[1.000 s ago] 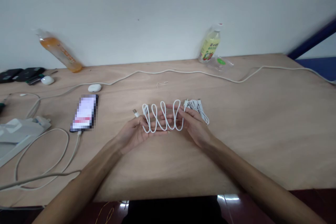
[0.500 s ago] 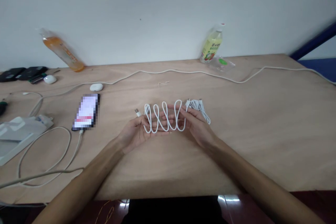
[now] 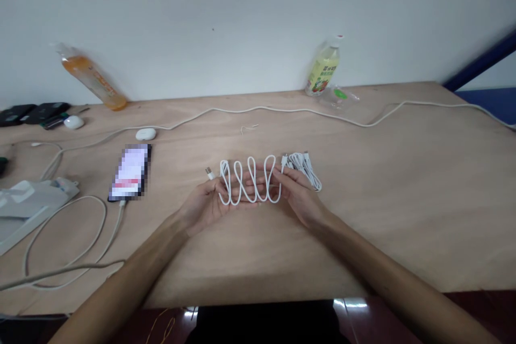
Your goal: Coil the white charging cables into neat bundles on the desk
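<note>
A white USB cable (image 3: 253, 180) lies in several loose coils across the fingers of both hands, just above the table. My left hand (image 3: 206, 201) pinches its left end under the thumb, and a USB plug (image 3: 209, 173) sticks out past that thumb. With its thumb on the cable near the other connector (image 3: 284, 161), my right hand (image 3: 300, 191) grips the right end. Fingers of both hands reach underneath the coils and are partly hidden by them. A bundle of white cables (image 3: 305, 167) rests on the table just beyond my right hand.
A phone (image 3: 129, 172) with a charging cord, a white earbud case (image 3: 145, 134) and a white power strip (image 3: 30, 204) lie to the left. An orange bottle (image 3: 94, 79) and a yellow bottle (image 3: 323, 70) lean on the wall. A long cord (image 3: 262, 109) crosses the table's back.
The view has shifted slightly, so most things sit a little further left. Both hands keep hold of the coiled cable, with hardly any other visible movement.
</note>
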### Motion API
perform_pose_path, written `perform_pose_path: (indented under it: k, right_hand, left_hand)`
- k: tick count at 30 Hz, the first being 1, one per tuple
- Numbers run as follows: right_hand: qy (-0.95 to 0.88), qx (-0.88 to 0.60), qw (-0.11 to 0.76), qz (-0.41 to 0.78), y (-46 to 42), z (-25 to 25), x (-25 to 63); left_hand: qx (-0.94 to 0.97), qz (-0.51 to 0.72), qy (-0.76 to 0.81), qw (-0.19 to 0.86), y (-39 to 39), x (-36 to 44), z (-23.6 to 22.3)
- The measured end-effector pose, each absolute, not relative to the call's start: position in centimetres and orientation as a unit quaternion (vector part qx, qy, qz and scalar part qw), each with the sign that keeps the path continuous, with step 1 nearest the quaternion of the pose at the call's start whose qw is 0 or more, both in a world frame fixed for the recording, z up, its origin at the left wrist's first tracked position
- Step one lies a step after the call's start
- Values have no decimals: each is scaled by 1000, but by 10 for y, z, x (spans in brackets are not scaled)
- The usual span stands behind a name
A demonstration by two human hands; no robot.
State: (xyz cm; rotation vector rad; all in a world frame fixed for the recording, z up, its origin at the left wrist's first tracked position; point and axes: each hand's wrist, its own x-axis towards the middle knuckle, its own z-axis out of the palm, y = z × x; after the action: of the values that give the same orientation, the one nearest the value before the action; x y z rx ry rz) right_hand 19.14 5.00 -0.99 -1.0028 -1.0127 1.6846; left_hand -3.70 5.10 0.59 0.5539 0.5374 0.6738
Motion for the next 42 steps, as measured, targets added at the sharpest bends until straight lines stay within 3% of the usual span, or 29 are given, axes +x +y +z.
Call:
perform_pose_path:
  k: [42]
  right_hand:
    - [-397,-394,448,697,50,-13,192]
  left_hand:
    - [266,323,237,877,50,-36,-1]
